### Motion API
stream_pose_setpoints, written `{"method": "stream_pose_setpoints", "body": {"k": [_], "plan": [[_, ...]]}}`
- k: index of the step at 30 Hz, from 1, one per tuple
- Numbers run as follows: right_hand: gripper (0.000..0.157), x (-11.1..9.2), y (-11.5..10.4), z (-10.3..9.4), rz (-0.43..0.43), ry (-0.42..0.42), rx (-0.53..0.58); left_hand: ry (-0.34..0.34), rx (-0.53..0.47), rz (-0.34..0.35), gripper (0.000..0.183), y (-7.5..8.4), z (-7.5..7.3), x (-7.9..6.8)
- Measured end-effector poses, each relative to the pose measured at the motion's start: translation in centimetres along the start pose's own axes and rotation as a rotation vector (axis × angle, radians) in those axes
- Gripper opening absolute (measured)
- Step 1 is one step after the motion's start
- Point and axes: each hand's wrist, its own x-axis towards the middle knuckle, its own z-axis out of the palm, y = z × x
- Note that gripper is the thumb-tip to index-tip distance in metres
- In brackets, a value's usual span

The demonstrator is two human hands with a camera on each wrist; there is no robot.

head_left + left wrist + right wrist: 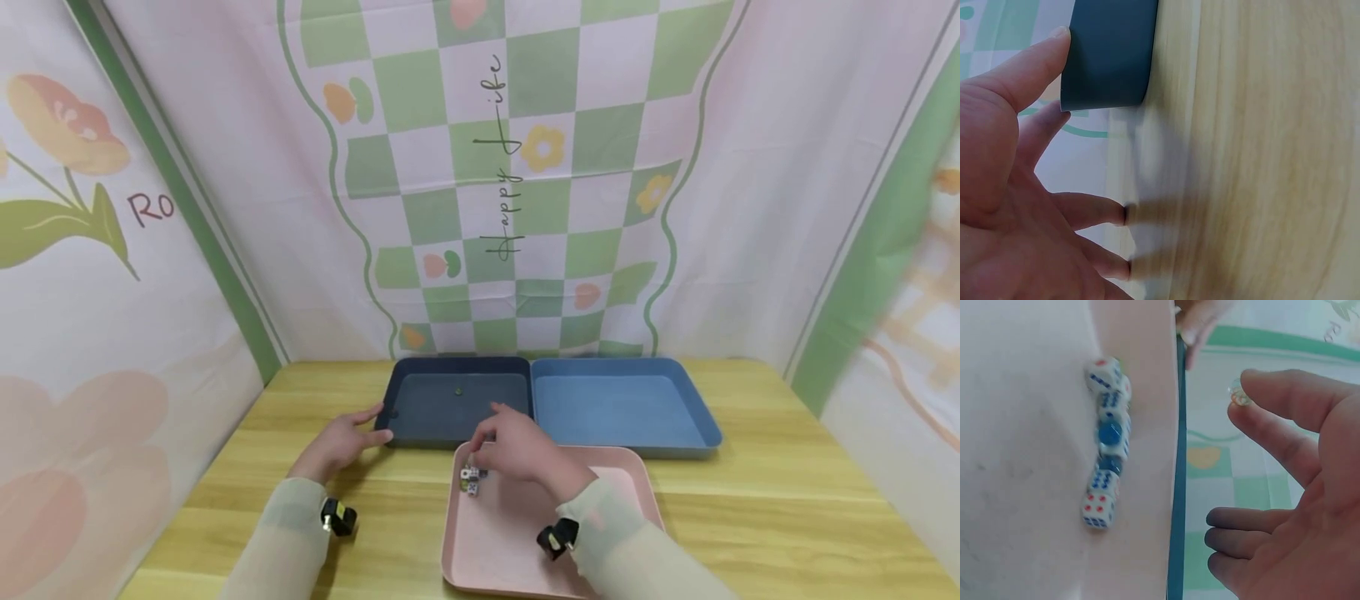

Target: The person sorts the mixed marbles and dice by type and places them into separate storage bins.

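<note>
The left hand (341, 442) is placed at the left end of the dark tray (435, 421). Its thumb and index finger are spread and applied to the tray's edge; the remaining fingers are extended, and the tray is not grasped. By the right hand (517, 446), a clear marble (1238, 392) is pinched between thumb and index fingertip, with the other three fingers held together below. This marble is held near the far left corner of the pink tray (517, 542), apart from the pieces lying there.

In that corner, white dice (1098, 511) with red and blue pips are gathered in a row, with blue marbles (1110, 432) set among them. A small greenish marble (458, 391) is contained in the dark tray. The blue tray (615, 408) is positioned directly to the right of the dark tray. All three trays are supported by the wooden bench (397, 533), behind which a checked, printed cloth (611, 75) is hung. A black device (339, 517) is worn at each wrist.
</note>
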Motion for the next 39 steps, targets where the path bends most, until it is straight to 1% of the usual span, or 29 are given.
{"method": "stream_pose_setpoints", "body": {"k": [6, 9, 12, 19, 25, 32, 35, 39], "plan": [[0.007, 0.9, 1.1, -1.1, 0.067, 0.118, 0.068, 0.0, -0.004, 0.008, 0.069, 0.2, 0.0, -0.3], [0.004, 1.4, 1.8, -1.5, 0.093, 0.15, 0.098, 0.002, -0.003, 0.018, 0.068, 0.1, 0.0, -0.2], [0.003, 1.8, 2.4, -1.9, 0.117, 0.161, 0.118, 0.003, 0.002, 0.025, 0.068, 0.0, 0.0, -0.2], [0.008, 2.6, 3.0, -2.4, 0.178, 0.198, 0.157, 0.004, 0.005, 0.02, 0.068, -0.1, 0.0, -0.1], [0.01, 3.3, 3.4, -2.8, 0.22, 0.235, 0.148, 0.004, -0.002, 0.022, 0.069, -0.1, 0.0, -0.1], [0.019, 3.7, 3.7, -3.2, 0.29, 0.238, 0.174, 0.005, -0.004, 0.016, 0.07, 0.1, 0.0, -0.2], [0.02, 3.7, 3.8, -3.3, 0.297, 0.238, 0.172, 0.002, -0.006, 0.014, 0.069, 0.2, 0.0, -0.2], [0.03, 3.7, 4.0, -3.2, 0.297, 0.265, 0.168, 0.002, 0.001, 0.01, 0.069, 0.2, 0.0, -0.2]]}}
